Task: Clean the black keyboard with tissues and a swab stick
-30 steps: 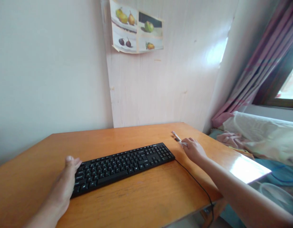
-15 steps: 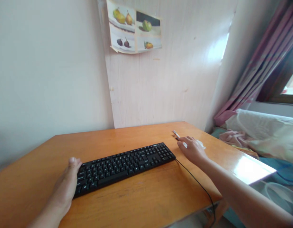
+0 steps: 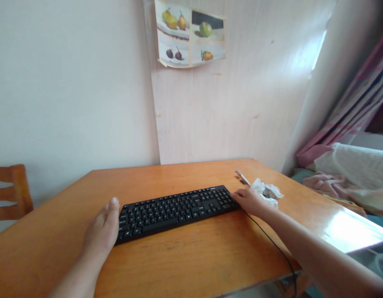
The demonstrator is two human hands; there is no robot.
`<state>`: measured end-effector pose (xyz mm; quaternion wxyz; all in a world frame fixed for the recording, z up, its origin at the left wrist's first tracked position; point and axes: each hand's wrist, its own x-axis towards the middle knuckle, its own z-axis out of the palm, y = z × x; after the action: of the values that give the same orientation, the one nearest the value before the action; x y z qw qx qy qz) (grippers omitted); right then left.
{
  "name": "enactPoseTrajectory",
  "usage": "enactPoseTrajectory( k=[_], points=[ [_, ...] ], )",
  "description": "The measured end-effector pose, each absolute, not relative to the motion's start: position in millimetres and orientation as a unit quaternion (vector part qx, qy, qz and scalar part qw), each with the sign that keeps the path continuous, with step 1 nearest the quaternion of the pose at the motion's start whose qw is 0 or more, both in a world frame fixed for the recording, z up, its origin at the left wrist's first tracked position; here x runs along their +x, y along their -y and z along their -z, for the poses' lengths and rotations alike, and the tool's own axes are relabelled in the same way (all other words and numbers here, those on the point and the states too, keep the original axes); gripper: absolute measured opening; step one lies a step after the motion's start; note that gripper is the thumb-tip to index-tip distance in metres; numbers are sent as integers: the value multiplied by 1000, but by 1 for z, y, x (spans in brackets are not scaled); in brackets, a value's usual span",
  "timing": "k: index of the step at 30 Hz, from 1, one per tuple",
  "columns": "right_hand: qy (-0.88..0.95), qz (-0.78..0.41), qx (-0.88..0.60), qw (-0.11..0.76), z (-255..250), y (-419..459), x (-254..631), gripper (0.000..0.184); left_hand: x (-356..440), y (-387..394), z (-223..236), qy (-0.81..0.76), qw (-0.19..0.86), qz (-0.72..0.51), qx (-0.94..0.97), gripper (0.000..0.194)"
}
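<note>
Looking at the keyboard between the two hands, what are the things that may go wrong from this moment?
The cable runs from the keyboard over the near edge of the table, so it might catch or tug there. The right hand is close to the crumpled white tissue, and its wrist may drag it along. The left hand is upright at the keyboard's end, so a push from that side could make the keyboard slide.
</note>
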<state>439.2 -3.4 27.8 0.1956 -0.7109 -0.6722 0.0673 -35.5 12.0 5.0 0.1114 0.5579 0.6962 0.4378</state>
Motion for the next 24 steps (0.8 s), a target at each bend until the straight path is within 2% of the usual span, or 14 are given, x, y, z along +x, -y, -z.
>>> enactPoseTrajectory(
  k=[5,9,14,18,24],
  points=[
    [673,-71,-711,193,-18,0,436,48,-31,-5,-21,-764,2,-233,602,84],
    [673,-77,-706,204,-11,-3,437,53,-29,-4,-21,-776,-13,-177,605,87],
    [677,-69,-703,206,-9,-3,437,52,-29,-3,-22,-764,19,-178,620,87],
    [684,-63,-690,231,-5,-5,439,48,-31,-4,-20,-758,50,-209,616,80],
    [668,-93,-671,306,-4,-3,443,41,-32,-4,-9,-714,104,-365,588,56]
  ],
)
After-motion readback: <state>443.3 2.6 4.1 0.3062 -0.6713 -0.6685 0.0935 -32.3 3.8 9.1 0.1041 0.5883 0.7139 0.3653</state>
